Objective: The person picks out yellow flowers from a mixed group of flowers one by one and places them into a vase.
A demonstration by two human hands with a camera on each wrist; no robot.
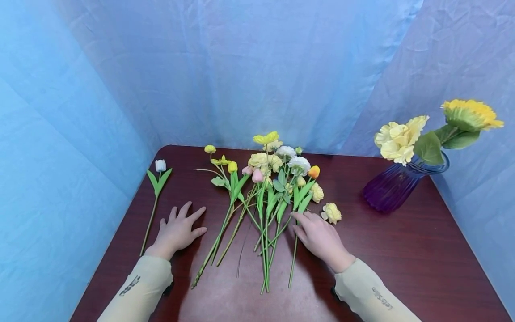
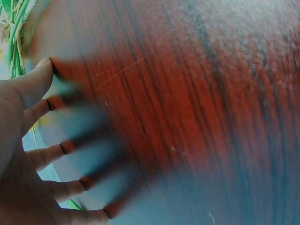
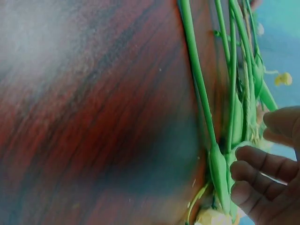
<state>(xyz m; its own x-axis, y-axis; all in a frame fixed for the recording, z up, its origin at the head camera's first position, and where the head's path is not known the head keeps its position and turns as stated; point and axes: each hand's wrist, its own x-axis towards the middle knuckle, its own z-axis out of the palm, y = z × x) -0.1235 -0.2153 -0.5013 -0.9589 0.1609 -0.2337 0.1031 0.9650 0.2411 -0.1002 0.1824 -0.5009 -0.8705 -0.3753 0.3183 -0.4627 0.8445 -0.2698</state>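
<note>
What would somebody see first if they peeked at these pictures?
Probably the purple vase on the right side of the table, with a bright yellow flower poking out. Then the pile of flowers in the middle, with the left hand spread out beside it and the right hand at its edge.

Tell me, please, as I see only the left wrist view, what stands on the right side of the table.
Observer: A purple vase, with two yellow blooms in it.
Operator: Thank you; could you say where the right hand is?
Observer: At the right side of the flower pile.
Operator: And does any flower lie apart, left of the left hand?
Observer: Yes, a white tulip lies there alone.
</note>
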